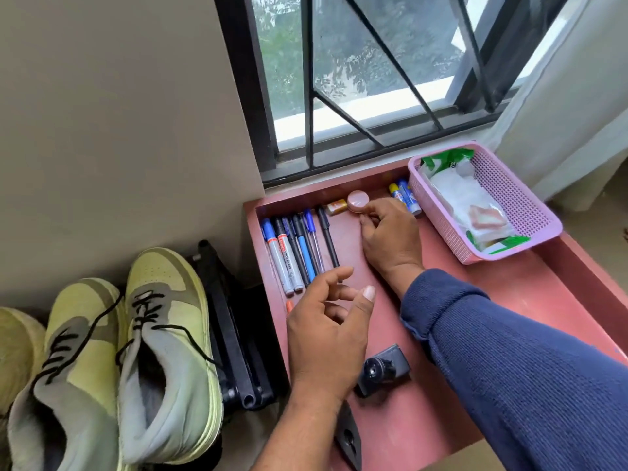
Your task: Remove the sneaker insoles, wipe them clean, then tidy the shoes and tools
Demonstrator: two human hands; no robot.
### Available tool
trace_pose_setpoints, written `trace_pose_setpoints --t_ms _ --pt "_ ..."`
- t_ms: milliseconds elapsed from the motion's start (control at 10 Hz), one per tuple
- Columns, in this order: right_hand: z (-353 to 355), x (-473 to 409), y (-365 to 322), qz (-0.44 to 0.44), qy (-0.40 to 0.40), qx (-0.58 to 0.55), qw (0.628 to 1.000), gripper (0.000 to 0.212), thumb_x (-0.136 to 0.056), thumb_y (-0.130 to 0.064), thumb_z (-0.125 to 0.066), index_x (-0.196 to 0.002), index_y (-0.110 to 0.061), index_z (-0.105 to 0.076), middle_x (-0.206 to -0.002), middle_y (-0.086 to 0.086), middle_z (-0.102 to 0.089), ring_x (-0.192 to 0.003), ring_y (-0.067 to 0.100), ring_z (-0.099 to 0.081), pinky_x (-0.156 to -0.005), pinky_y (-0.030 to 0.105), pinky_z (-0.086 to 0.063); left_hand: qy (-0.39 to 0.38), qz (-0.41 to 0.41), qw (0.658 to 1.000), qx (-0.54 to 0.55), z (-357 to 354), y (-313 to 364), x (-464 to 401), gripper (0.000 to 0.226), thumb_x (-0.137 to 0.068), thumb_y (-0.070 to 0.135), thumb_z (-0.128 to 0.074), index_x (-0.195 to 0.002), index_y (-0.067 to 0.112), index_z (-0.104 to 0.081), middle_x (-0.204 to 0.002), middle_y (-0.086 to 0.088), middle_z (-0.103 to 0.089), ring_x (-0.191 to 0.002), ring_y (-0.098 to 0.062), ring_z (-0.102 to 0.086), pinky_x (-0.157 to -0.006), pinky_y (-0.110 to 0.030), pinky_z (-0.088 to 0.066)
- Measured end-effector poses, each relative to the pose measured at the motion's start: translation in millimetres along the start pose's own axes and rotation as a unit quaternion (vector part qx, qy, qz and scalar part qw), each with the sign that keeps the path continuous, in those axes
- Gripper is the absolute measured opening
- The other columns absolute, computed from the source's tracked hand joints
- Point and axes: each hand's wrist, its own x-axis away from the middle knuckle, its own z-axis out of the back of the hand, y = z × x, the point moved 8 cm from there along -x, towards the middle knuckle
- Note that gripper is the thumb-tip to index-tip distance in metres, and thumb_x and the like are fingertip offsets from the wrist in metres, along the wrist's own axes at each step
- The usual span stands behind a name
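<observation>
Left hand hovering, fingers loosely spread — right hand pinching something unseen; sneakers light, soft — gripping at heel collars.

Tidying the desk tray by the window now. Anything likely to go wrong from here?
1. The right hand is curled beside the round pink case; its blue sleeve could sweep the black clip mount off the tray.
2. The left hand hangs open over the pens and markers and may scatter the row.
3. The pink basket of wipes overhangs the tray's raised edge; a bump might tip it.
</observation>
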Motion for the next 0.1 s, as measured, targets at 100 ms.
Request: trace_pose_setpoints --t_ms 100 --pt "3.7 0.4 0.2 0.013 0.018 -0.085 0.996 0.002 -0.085 -0.019 -0.071 -0.086 -0.018 -0.073 -0.087 0.001 -0.069 -0.078 0.019 -0.062 -0.079 0.034 -0.052 0.033 -0.029 0.997 -0.07 -1.5 5.6 0.9 0.02 -0.084 0.027 -0.084 -0.102 0.03 -0.075 -0.078 0.014 -0.069 -0.057 -0.003 -0.056 -0.06 -0.012 -0.046"
